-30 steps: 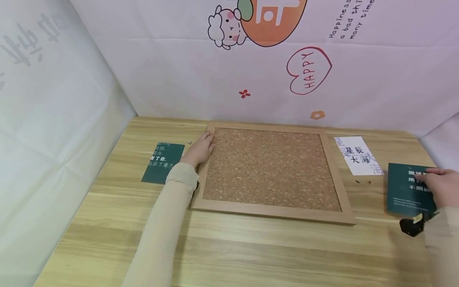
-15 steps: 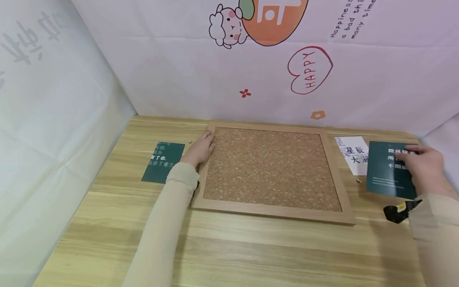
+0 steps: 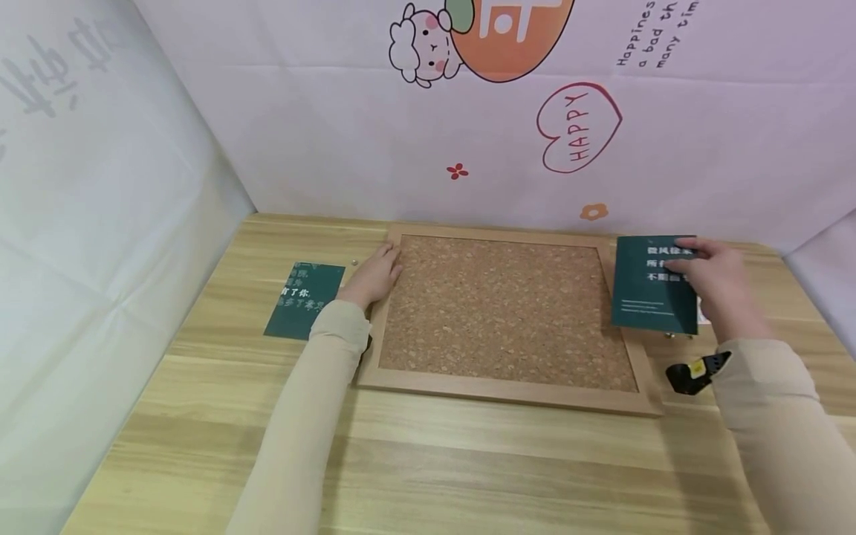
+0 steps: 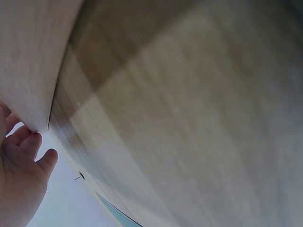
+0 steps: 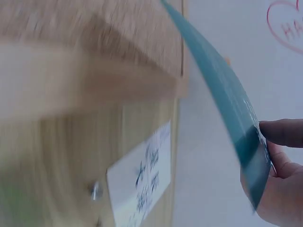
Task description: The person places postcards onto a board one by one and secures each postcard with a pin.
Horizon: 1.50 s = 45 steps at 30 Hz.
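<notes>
A framed corkboard lies on the wooden table. My left hand rests against its left edge, fingertips right at the wood frame, as the left wrist view also shows. Between thumb and fingers my right hand pinches a dark green card with white lettering by its right side. That card is raised, overlapping the board's right edge in the head view. In the right wrist view, the green card is slightly bowed, and a white printed card lies on the table below. The head view mostly hides this white card.
Another green card lies left of the board, near a small metal pin. Small metal pins lie right of the board, one showing as a blurred pin. A printed white backdrop stands behind the table.
My right hand has carried the green card leftward and up from the right side, over the white card to the board's right edge. The left hand has stayed at the frame.
</notes>
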Each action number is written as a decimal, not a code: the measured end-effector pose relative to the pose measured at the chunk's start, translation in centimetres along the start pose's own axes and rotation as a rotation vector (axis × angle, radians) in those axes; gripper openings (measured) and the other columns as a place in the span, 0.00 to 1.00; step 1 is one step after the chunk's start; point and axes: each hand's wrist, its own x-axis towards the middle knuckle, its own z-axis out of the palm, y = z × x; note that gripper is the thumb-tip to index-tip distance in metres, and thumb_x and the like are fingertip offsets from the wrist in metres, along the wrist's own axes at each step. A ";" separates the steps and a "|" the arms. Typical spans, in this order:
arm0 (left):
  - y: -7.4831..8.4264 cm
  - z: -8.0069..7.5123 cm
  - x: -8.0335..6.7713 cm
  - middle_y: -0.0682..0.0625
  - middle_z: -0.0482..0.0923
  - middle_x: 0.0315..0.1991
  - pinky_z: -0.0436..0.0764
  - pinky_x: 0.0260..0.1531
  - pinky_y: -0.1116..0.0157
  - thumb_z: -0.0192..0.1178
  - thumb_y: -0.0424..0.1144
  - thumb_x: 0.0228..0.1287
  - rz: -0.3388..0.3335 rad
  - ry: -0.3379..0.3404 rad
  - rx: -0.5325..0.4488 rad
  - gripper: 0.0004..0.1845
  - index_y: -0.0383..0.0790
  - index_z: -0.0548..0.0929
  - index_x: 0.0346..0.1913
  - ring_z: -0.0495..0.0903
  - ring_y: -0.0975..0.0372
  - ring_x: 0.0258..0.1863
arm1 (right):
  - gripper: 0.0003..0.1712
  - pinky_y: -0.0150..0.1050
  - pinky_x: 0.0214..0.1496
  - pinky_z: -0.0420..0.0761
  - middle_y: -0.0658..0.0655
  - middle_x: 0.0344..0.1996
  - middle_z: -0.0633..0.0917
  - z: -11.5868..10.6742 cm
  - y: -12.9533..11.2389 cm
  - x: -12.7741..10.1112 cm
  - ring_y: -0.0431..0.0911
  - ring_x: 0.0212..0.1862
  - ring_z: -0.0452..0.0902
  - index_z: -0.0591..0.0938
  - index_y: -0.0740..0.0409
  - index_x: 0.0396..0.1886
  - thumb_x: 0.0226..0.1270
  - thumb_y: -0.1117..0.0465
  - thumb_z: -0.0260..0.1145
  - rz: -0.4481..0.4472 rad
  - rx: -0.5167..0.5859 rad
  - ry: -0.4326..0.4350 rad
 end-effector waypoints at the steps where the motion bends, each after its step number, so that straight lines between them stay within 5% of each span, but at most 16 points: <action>1: 0.0 0.0 0.0 0.42 0.40 0.78 0.51 0.76 0.55 0.37 0.42 0.78 -0.001 0.000 -0.001 0.29 0.37 0.48 0.76 0.45 0.51 0.77 | 0.34 0.21 0.34 0.74 0.49 0.53 0.69 0.3 -0.3 0.0 0.34 0.44 0.66 0.58 0.54 0.75 0.73 0.53 0.53 -0.009 0.002 -0.010; 11: 0.0 0.3 0.2 0.44 0.40 0.78 0.50 0.76 0.57 0.37 0.43 0.78 -0.005 0.004 -0.012 0.29 0.38 0.48 0.76 0.43 0.53 0.78 | 0.34 0.21 0.40 0.72 0.61 0.69 0.62 3.2 -3.3 -0.5 0.37 0.50 0.68 0.57 0.53 0.75 0.73 0.54 0.53 -0.087 0.059 -0.093; 17: 0.0 0.4 0.3 0.44 0.40 0.78 0.50 0.76 0.56 0.36 0.42 0.78 -0.008 0.003 -0.026 0.29 0.38 0.48 0.76 0.43 0.53 0.78 | 0.33 0.41 0.64 0.74 0.64 0.70 0.62 4.9 -5.2 -0.8 0.44 0.57 0.67 0.59 0.57 0.74 0.72 0.61 0.55 -0.120 0.091 -0.102; 20: -0.2 0.5 0.5 0.44 0.40 0.78 0.50 0.76 0.56 0.36 0.43 0.78 -0.008 0.010 -0.035 0.29 0.37 0.48 0.76 0.44 0.52 0.77 | 0.33 0.48 0.68 0.70 0.65 0.69 0.62 6.0 -6.4 -1.0 0.49 0.60 0.66 0.60 0.57 0.74 0.71 0.64 0.55 -0.136 0.121 -0.110; 32: 0.1 0.3 -0.2 0.43 0.40 0.78 0.50 0.76 0.56 0.36 0.42 0.79 -0.017 0.003 -0.014 0.29 0.37 0.48 0.76 0.44 0.52 0.77 | 0.30 0.50 0.68 0.70 0.65 0.69 0.62 10.5 -10.5 -3.0 0.54 0.63 0.65 0.63 0.58 0.72 0.71 0.68 0.54 -0.189 0.169 -0.235; 45: 0.0 0.3 0.1 0.43 0.39 0.78 0.50 0.76 0.55 0.37 0.42 0.78 -0.015 -0.004 -0.030 0.29 0.37 0.48 0.76 0.43 0.52 0.77 | 0.29 0.48 0.61 0.75 0.65 0.66 0.68 15.2 -11.9 -3.9 0.54 0.56 0.71 0.67 0.61 0.69 0.67 0.69 0.58 -0.257 0.099 -0.360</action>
